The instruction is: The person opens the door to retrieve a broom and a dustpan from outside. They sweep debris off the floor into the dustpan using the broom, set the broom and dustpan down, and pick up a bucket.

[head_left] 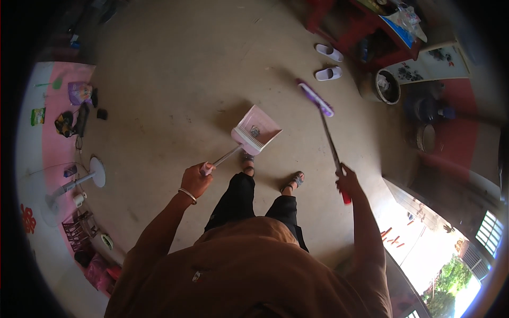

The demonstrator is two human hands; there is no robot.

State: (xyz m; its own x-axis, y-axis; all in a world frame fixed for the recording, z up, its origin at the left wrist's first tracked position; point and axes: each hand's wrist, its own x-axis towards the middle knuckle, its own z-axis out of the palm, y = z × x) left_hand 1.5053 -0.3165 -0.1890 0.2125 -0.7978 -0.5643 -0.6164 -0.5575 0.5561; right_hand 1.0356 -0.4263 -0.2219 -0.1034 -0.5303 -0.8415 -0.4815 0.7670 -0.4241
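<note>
My left hand (197,179) is closed round the handle of a pink long-handled dustpan (270,130), held out in front of my feet. A small clump of debris (255,131) lies in its pan, beside the row of comb teeth. In my right hand (347,180) is the dark stick of a broom (330,135), gripped just above its red end. The purple and white broom head (316,98) points away from me, to the right of the dustpan and apart from it. Whether the head touches the floor I cannot tell.
Two white slippers (328,73) lie beyond the broom, near a red table (347,40). A bin (387,86) and a blue water bottle (427,109) stand at the right. A standing fan (97,172) and small stools (79,230) line the left wall. A bright doorway opens lower right.
</note>
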